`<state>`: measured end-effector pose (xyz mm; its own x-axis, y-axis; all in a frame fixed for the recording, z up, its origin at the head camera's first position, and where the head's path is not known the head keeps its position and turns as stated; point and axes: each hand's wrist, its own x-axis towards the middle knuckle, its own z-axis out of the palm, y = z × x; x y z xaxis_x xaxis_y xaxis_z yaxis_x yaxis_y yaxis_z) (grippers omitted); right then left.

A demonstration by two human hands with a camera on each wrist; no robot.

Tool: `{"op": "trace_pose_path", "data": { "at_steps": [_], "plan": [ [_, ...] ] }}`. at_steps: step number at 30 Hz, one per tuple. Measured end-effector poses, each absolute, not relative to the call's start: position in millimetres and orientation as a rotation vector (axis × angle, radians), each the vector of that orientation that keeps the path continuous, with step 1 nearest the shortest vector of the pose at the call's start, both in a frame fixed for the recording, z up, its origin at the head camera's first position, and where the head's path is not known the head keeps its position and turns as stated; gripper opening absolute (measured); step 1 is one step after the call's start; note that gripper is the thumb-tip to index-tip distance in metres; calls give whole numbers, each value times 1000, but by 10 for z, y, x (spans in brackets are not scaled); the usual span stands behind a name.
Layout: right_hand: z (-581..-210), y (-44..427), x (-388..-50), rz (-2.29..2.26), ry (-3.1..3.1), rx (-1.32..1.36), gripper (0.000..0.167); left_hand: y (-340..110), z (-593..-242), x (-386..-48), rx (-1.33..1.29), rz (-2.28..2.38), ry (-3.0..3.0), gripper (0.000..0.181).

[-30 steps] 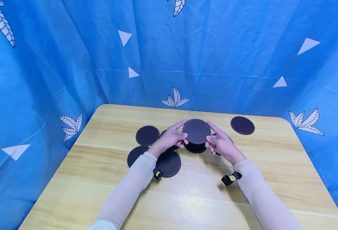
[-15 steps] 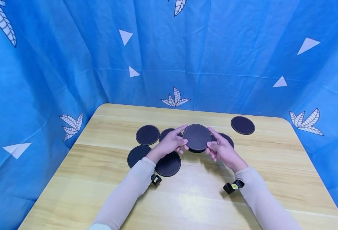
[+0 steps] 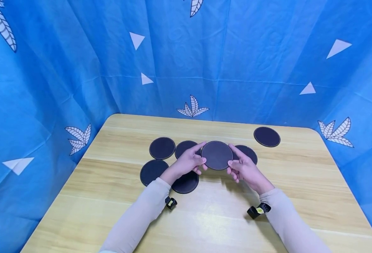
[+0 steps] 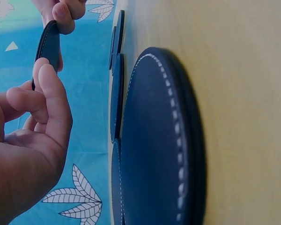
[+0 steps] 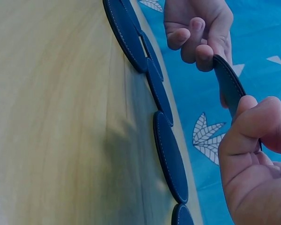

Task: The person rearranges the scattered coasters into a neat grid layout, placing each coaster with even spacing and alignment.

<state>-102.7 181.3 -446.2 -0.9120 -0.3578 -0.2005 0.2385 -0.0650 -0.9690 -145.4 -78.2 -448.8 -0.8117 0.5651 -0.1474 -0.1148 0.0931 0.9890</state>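
Between both hands a dark round coaster with a stitched rim is held off the table. My left hand pinches its left edge. On the opposite edge, my right hand grips it with thumb and fingers. Both wrist views show this coaster raised apart from the tabletop. Partly behind my right hand lies another coaster. Near my left hand and forearm are several more, including an upper-left coaster, a lower-left coaster and a partly covered coaster.
One coaster lies alone toward the back right of the wooden table. A blue patterned curtain hangs behind the table and along its sides. A black wrist camera is strapped at the left sleeve, another camera at the right.
Both hands have moved the held coaster down in the head view, nearer the person. It now hides the coaster that showed beneath it. The grip looks the same.
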Motion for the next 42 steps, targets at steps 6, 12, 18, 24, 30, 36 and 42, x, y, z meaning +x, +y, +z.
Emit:
{"op": "trace_pose_path", "data": {
  "at_steps": [6, 12, 18, 24, 30, 36, 42],
  "plan": [
    [-4464, 1804, -972, -2023, 1822, -129, 74, -782, -4509, -1409, 427, 1780, 1843, 72],
    [-4473, 1799, -914, -2026, 1806, -132, 76, -792, -4526, -1367, 431, 1759, 1854, 72],
    [-4511, 1806, -867, -2005, 1803, -140, 77, -802, -4559, -1321, 416, 1751, 1819, 73],
    [-4546, 1817, -825, -1981, 1775, -160, 78, -820, -4565, -1252, 419, 1715, 1827, 73],
    [-4563, 1809, -779, -1982, 1762, -172, 78, -827, -4584, -1207, 428, 1687, 1837, 74],
    [-4582, 1800, -731, -1985, 1745, -183, 78, -837, -4566, -1161, 417, 1668, 1803, 76],
    [-4590, 1796, -697, -1986, 1736, -188, 77, -834, -4560, -1140, 408, 1627, 1818, 77]
  ]
}}
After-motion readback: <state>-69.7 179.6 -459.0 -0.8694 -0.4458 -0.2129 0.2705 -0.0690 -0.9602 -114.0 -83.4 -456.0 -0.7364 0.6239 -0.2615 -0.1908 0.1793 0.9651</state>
